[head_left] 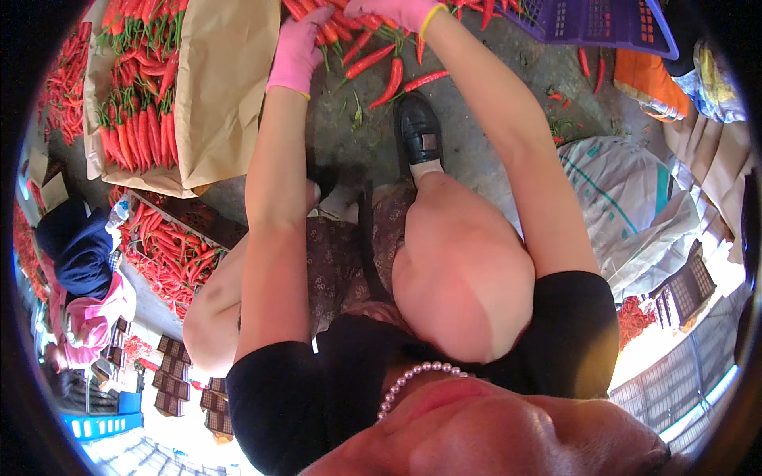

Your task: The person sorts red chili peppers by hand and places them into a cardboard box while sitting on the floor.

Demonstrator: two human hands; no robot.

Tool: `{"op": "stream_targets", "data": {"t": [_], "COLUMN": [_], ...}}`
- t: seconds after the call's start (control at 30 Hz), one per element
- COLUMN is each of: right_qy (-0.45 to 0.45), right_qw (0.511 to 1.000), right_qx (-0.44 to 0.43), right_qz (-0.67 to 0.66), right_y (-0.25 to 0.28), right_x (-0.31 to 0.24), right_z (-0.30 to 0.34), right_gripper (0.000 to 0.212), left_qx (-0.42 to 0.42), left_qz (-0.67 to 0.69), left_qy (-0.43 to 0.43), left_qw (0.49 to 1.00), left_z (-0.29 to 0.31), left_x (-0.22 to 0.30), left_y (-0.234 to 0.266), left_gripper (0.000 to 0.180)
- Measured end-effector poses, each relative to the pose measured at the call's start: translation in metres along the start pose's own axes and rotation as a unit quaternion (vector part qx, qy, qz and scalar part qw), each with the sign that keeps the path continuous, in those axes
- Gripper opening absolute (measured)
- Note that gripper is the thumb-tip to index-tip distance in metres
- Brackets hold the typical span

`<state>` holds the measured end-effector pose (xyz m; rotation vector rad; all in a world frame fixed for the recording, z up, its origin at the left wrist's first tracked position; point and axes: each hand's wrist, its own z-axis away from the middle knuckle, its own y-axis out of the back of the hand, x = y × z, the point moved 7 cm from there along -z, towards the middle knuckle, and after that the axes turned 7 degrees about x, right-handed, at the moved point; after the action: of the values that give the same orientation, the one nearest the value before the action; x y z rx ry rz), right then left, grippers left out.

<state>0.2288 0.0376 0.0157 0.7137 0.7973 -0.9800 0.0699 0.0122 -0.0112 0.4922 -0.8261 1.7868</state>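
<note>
Both of my hands wear pink gloves and work in a heap of long red chili peppers (367, 61) with green stems on the grey floor. My left hand (300, 46) is closed around some of the peppers, thumb and fingers on either side of them. Beside it, my right hand (394, 11) reaches in from the right with its fingers curled on peppers of the same heap. The top edge of the picture cuts off part of this hand. A few loose peppers lie nearer to me, in front of my black shoe (418, 128).
At the left stands a paper-lined box (218, 99) with chili peppers in neat rows (143, 135). A crate of loose peppers (171, 254) sits nearer. A purple plastic basket (599, 24) is at the far right, above a white sack (623, 190). Another person (87, 262) is at the left.
</note>
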Motion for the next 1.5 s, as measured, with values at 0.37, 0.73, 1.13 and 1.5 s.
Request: {"op": "stream_targets", "data": {"t": [0.37,0.73,1.13,1.5], "right_qy": [-0.131,-0.077,-0.033,-0.069], "right_qw": [0.83,0.989,0.878,0.836], "right_qx": [0.246,-0.063,-0.252,0.105], "right_qz": [-0.483,-0.11,0.405,-0.535], "right_y": [-0.008,-0.024,-0.092,-0.071], "right_x": [0.152,0.067,0.04,0.102], "right_z": [0.218,0.158,0.097,0.148], "right_gripper": [0.04,0.035,0.054,0.048], "left_qx": [-0.185,0.014,0.167,0.089], "left_qz": [-0.643,0.024,0.132,-0.436], "left_qy": [-0.063,-0.031,-0.019,-0.321], "left_qw": [0.74,0.999,0.977,0.836], "left_z": [0.111,0.157,0.156,0.129], "left_x": [-0.105,-0.117,-0.199,-0.055], "left_y": [-0.122,-0.042,0.013,-0.026], "left_gripper": [0.063,0.03,0.037,0.044]}}
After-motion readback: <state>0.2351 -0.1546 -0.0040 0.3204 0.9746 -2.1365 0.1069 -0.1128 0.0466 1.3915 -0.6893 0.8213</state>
